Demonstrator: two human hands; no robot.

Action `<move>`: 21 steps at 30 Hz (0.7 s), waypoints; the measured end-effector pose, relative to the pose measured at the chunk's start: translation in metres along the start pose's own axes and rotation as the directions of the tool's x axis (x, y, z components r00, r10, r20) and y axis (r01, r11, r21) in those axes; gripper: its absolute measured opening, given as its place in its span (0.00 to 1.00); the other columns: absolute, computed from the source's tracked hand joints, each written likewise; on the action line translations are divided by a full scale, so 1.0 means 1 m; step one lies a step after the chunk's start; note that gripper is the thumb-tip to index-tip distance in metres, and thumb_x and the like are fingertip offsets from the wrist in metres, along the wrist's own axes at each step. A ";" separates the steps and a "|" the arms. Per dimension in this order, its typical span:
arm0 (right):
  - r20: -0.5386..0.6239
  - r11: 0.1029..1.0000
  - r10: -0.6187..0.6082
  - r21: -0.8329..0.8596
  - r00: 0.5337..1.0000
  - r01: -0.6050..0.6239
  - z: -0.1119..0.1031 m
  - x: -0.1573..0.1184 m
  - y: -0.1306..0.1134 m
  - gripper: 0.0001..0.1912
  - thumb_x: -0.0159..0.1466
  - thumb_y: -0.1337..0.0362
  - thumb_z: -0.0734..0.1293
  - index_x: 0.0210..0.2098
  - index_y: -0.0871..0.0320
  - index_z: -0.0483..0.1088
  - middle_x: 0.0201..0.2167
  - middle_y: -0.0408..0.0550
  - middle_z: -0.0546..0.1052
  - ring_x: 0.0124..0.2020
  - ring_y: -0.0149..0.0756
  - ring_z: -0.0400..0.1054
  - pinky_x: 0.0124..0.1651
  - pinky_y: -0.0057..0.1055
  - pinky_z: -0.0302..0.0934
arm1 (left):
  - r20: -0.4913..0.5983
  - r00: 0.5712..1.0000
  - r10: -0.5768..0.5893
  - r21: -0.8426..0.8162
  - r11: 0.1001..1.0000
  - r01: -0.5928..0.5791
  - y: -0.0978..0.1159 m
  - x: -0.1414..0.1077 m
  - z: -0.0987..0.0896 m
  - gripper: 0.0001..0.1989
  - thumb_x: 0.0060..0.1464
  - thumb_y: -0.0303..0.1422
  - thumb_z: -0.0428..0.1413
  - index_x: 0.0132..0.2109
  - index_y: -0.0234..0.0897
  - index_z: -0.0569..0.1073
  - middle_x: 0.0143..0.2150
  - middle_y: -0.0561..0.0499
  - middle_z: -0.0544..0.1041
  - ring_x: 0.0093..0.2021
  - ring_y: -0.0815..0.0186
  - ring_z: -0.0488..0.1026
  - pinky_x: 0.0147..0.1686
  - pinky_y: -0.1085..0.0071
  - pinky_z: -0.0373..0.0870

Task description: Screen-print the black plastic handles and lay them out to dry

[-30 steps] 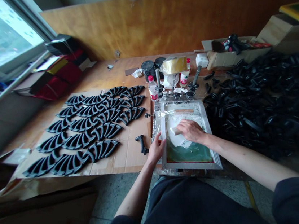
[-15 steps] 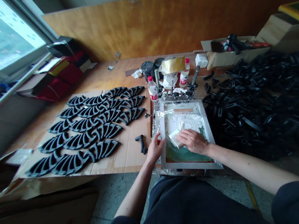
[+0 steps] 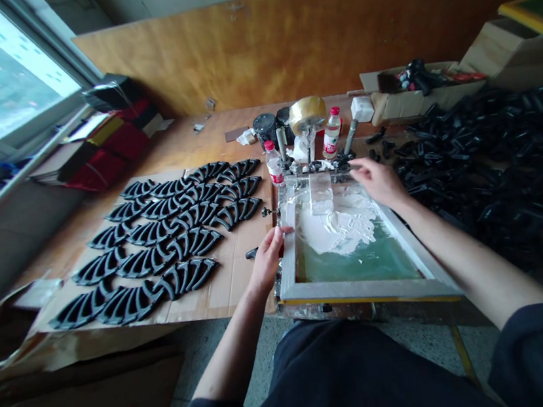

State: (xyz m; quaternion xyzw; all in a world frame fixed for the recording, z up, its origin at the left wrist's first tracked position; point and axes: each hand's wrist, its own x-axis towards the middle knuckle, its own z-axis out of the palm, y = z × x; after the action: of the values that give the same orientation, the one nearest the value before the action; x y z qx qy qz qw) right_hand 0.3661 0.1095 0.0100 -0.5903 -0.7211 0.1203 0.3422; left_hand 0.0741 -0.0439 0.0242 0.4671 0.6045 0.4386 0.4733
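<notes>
A silver screen-printing frame (image 3: 287,274) lies in front of me, its near edge tilted up off the table. White ink (image 3: 338,228) is smeared over the green mesh (image 3: 358,262). My left hand (image 3: 268,254) grips the frame's left rail. A pale squeegee (image 3: 320,194) rests on the mesh at the far end, apart from both hands. My right hand (image 3: 376,181) hovers over the frame's far right corner with its fingers stretched out and nothing in it, close to the hinge clamps (image 3: 319,166). A black part (image 3: 252,253) peeks out by the left rail.
Rows of black fan-shaped parts (image 3: 172,242) lie on cardboard at the left. A big heap of black parts (image 3: 485,170) fills the right. Behind the frame stand two bottles (image 3: 274,163) (image 3: 332,131), a tape roll (image 3: 307,113), black cans (image 3: 264,125) and a cardboard box (image 3: 417,103).
My right hand drew the squeegee toward me, then left it at the far end and moved to the far right corner. The frame's near edge has risen under my left hand.
</notes>
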 end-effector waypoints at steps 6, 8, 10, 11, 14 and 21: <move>0.044 0.994 0.110 -0.018 0.993 -0.109 0.013 -0.059 0.047 0.18 0.68 0.61 0.58 0.31 0.67 0.72 0.28 0.43 0.78 0.26 0.21 0.66 0.32 0.15 0.62 | -0.037 0.969 0.244 -0.282 0.928 -0.245 0.059 0.041 0.012 0.26 0.59 0.54 0.45 0.48 0.38 0.73 0.43 0.46 0.76 0.40 0.66 0.73 0.37 0.71 0.72; 0.169 0.997 0.018 -0.076 0.985 -0.006 0.039 -0.086 0.032 0.16 0.64 0.56 0.64 0.32 0.64 0.74 0.29 0.45 0.78 0.30 0.27 0.70 0.35 0.22 0.65 | -0.047 0.967 0.249 -0.303 0.919 -0.252 0.065 0.052 0.017 0.27 0.60 0.54 0.43 0.48 0.37 0.72 0.41 0.45 0.77 0.41 0.65 0.74 0.38 0.70 0.73; 0.287 0.974 -0.073 -0.186 0.955 0.131 0.061 -0.108 0.012 0.13 0.60 0.54 0.70 0.31 0.60 0.73 0.34 0.51 0.78 0.38 0.38 0.71 0.41 0.32 0.66 | -0.105 0.968 0.229 -0.302 0.920 -0.250 0.060 0.051 0.023 0.28 0.60 0.54 0.41 0.49 0.37 0.70 0.40 0.45 0.78 0.40 0.66 0.75 0.38 0.70 0.73; 0.328 0.953 -0.091 -0.245 0.940 0.178 0.069 -0.116 0.001 0.12 0.60 0.55 0.70 0.31 0.59 0.72 0.37 0.53 0.77 0.42 0.42 0.70 0.44 0.35 0.64 | -0.125 0.972 0.197 -0.301 0.926 -0.227 0.052 0.045 0.026 0.28 0.60 0.55 0.41 0.50 0.37 0.70 0.40 0.45 0.78 0.39 0.66 0.75 0.37 0.71 0.73; 0.343 0.929 -0.038 -0.333 0.938 0.160 0.078 -0.134 -0.032 0.08 0.64 0.60 0.66 0.33 0.59 0.69 0.35 0.56 0.76 0.41 0.45 0.69 0.43 0.38 0.62 | 0.097 0.992 -0.075 -0.267 0.959 0.098 0.013 0.011 0.043 0.32 0.56 0.57 0.46 0.52 0.34 0.69 0.39 0.42 0.79 0.36 0.63 0.76 0.32 0.69 0.73; 0.325 0.929 -0.365 0.068 0.872 0.363 0.063 -0.162 -0.073 0.09 0.68 0.63 0.60 0.31 0.55 0.65 0.33 0.48 0.74 0.40 0.38 0.66 0.44 0.32 0.60 | 0.245 0.873 -0.422 -0.279 0.832 0.480 -0.070 -0.045 0.050 0.28 0.53 0.57 0.50 0.43 0.35 0.69 0.33 0.46 0.77 0.31 0.65 0.74 0.27 0.72 0.68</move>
State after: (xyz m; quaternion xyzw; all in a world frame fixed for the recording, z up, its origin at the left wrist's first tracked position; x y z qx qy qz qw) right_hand 0.2810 -0.0472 -0.0516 -0.4144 -0.8662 0.1533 0.2335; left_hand 0.1182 -0.0965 -0.0451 0.2608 0.5719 0.3668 0.6858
